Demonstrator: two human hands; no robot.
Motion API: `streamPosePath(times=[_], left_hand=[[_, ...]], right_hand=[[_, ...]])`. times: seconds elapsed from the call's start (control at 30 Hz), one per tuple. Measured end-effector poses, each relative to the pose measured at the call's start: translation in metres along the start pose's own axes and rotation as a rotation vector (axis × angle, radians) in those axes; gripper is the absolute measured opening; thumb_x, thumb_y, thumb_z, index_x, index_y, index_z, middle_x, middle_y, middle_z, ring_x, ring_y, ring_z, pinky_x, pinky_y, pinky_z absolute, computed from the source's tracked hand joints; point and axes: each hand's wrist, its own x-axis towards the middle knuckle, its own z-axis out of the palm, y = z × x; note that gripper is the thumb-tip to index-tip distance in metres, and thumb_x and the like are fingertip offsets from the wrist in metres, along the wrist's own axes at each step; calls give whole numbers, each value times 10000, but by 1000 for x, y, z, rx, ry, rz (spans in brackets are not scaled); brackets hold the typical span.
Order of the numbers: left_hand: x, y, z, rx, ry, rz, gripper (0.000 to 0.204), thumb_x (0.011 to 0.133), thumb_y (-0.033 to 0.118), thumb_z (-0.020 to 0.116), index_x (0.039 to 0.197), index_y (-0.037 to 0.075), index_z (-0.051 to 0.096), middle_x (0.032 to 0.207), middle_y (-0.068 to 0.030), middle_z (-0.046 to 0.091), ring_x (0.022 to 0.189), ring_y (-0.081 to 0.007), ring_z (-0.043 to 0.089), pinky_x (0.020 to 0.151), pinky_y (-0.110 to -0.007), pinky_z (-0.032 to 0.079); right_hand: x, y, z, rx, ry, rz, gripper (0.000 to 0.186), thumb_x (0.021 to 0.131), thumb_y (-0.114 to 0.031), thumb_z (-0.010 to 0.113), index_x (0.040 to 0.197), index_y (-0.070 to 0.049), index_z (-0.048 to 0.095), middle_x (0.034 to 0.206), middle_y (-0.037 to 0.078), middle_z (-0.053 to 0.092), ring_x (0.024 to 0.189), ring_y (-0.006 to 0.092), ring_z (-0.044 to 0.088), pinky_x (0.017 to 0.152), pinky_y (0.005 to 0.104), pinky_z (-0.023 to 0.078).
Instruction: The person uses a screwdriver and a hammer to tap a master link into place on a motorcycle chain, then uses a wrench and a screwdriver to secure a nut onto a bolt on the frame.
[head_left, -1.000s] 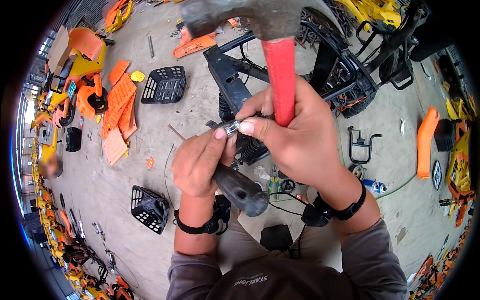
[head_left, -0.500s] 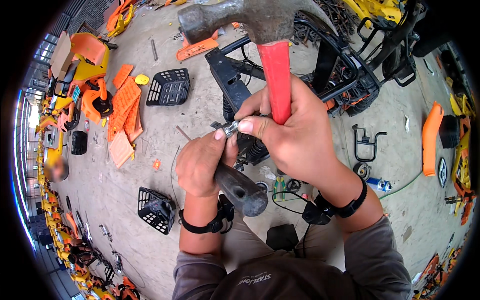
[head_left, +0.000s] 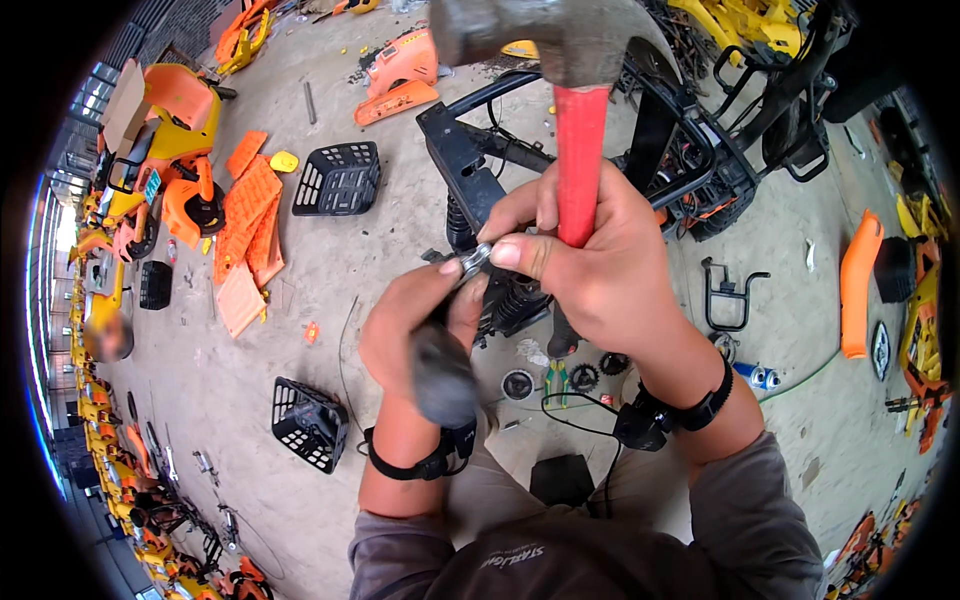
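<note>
Since the earlier frame, the claw hammer [head_left: 579,130] has been shifted rightward across the view, and the black tool handle [head_left: 446,378] has been swung round from a slant toward the lower right, so that its blurred butt end is now seen beside the left wrist. More of the floor items beyond it are thereby uncovered.

A small silvery metal part [head_left: 475,259] is pinched between the fingertips of both hands, above the concrete floor [head_left: 210,380] and in front of the black vehicle frame [head_left: 465,165]. By the left hand [head_left: 402,315], it is gripped narrowly between thumb and finger, while the black handle is kept within the same hand. By the right hand [head_left: 610,265], the part's other end is pinched; the hammer's red handle is held there too, with the metal head raised beyond the knuckles. Black straps [head_left: 408,467] are worn on both wrists.

Under the hands, a coil-spring shock absorber [head_left: 518,307] is partly hidden. Near it on the floor, green-handled pliers [head_left: 557,382] are laid between a round metal ring [head_left: 517,384] and a dark gear [head_left: 584,377]. To the left, two black plastic baskets [head_left: 338,178] and stacked orange panels [head_left: 245,215] are seen; to the right, a bent black tube bracket [head_left: 734,298].
</note>
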Motion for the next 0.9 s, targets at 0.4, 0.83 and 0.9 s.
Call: streamPosePath(times=[0.4, 0.83, 0.9], left_hand=[[6, -4, -11, -529, -504, -643, 167, 996, 121, 642, 1059, -33, 660, 880, -81, 700, 783, -127, 649, 708, -272, 535], [9, -3, 9, -532, -113, -628, 144, 1004, 132, 645, 1052, 1, 678, 806, -4, 624, 738, -74, 552, 673, -239, 460], [5, -12, 11, -500, -138, -617, 145, 1004, 132, 644, 1049, -1, 677, 803, -1, 625, 735, -73, 550, 669, -240, 459]], right_hand=[[-3, 0, -32, -144, -26, 85, 355, 824, 108, 713, 912, -74, 422, 952, 156, 694, 882, 156, 648, 760, 271, 530], [-4, 12, -24, -391, 120, -24, 174, 824, 38, 737, 922, -7, 601, 822, 53, 690, 737, 119, 628, 700, 284, 503], [0, 6, -21, -504, 110, 30, 211, 835, 89, 716, 910, -10, 545, 865, 47, 659, 834, 111, 614, 771, 270, 498]])
